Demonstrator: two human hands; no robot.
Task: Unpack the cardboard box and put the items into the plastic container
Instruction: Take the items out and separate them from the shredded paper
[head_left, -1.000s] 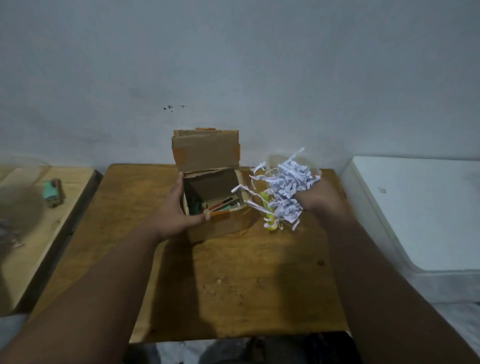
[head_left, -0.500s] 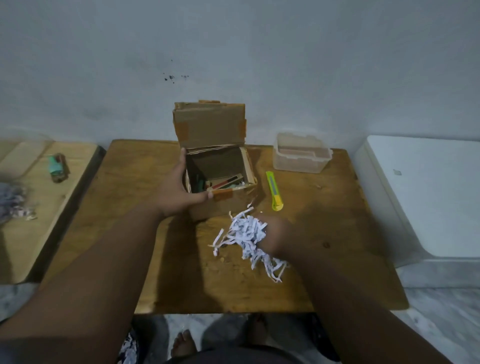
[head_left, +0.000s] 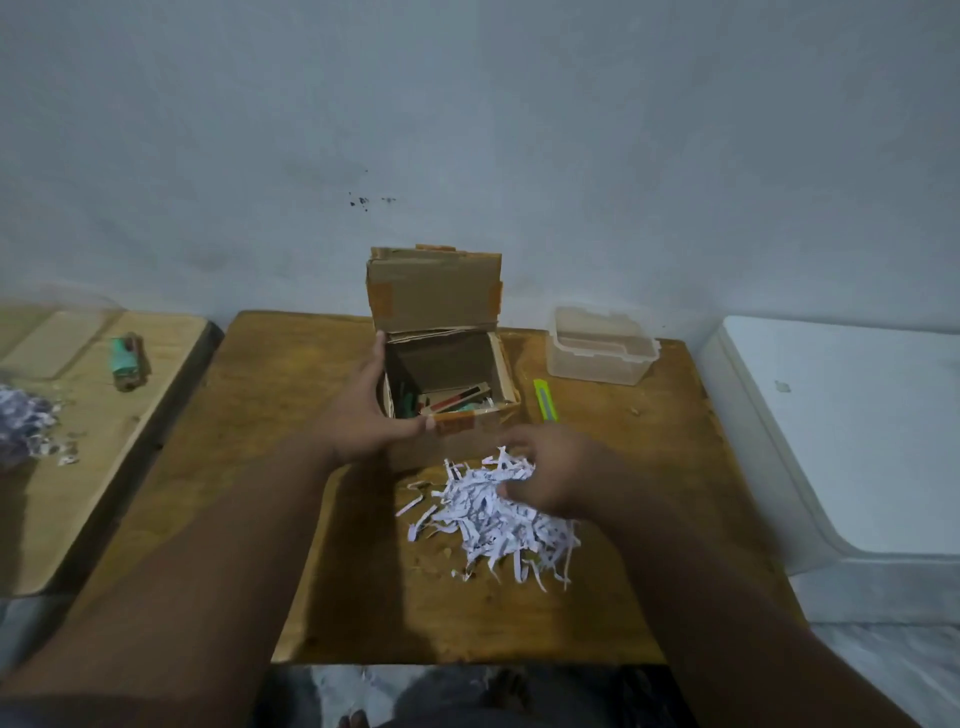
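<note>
Open cardboard box (head_left: 451, 374) at the middle rear of the desk (head_left: 270, 467), lid flap standing upright against the wall. Inside the box, on its floor: a cluster of small items (head_left: 447, 402), among them a green piece, a dark stick with a red band and a teal piece; individual items cannot be told apart further.

Left hand (head_left: 363, 415) clasps the box's left wall and front-left corner, thumb along the front rim; its grip is closed on the box.

Right hand (head_left: 550, 475), in front of the box and slightly right, lies on a heap of white paper shreds (head_left: 493, 514) spread on the desk; fingers curled loosely into the top of the heap, whether the grip actually holds shreds cannot be told.

Plastic container (head_left: 602, 345), clear, lidless, stands right of the box near the wall; nothing visible inside.

Yellow-green cutter (head_left: 544, 399) lies on the desk between box and container, just beside the box's right wall.
</note>
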